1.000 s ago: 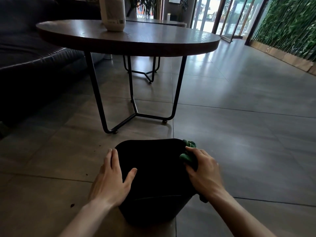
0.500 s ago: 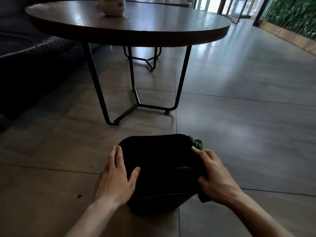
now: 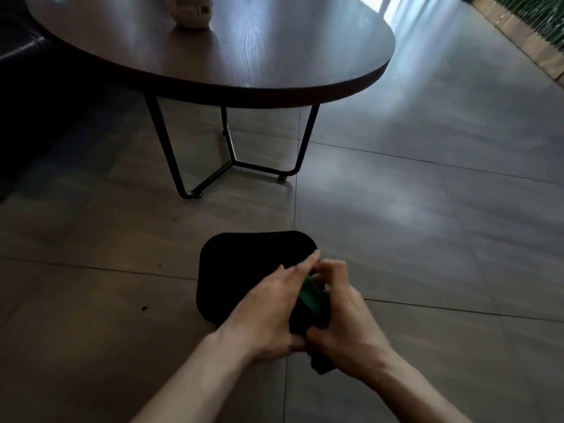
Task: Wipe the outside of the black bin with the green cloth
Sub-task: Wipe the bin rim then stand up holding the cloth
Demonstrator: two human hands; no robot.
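The black bin (image 3: 244,270) stands on the tiled floor in front of me, seen from above as a dark rounded square. Both hands meet over its near right side with the green cloth (image 3: 311,297) between them. My right hand (image 3: 345,312) is curled around the cloth, which shows as a green strip between the hands. My left hand (image 3: 271,312) lies flat with its fingers stretched forward, pressed against the cloth and my right hand. Most of the cloth is hidden by the hands.
A round dark wooden table (image 3: 305,74) on thin black metal legs (image 3: 171,154) stands just beyond the bin. A pale vase (image 3: 190,10) sits on it. A dark sofa (image 3: 27,87) fills the left. Tiled floor stretches right toward a wall edge.
My left hand left the bin's left side and came over to the cloth beside my right hand. The view tilted down and rose, so the bin looks smaller.
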